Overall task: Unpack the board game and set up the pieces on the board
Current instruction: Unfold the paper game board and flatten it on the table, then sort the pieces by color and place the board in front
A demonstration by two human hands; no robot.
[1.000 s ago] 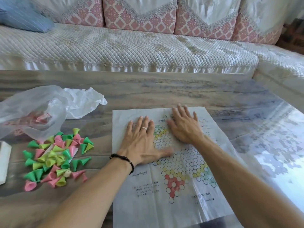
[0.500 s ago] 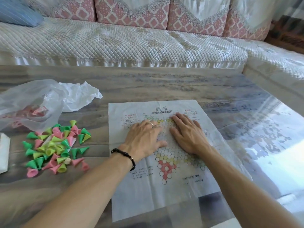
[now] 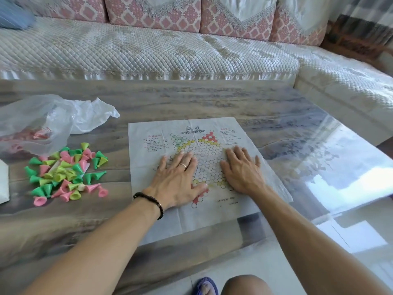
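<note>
A glossy grey-brown counter (image 3: pixel 212 99) with a streaked stone pattern fills the middle, bright window light glaring off its surface at 3 o'clock. Behind it, from 9 to 2 o'clock, runs a corner sofa (image 3: pixel 148 52) under a white quilted cover, with pink-and-cream patterned back cushions (image 3: pixel 153 15) at 12 o'clock. A blue pillow (image 3: pixel 12 15) lies at 10 o'clock. Pale floor (image 3: pixel 265 258) shows at 5 o'clock.

Pink, green, yellow cone pieces (image 3: pixel 66 173)
</note>
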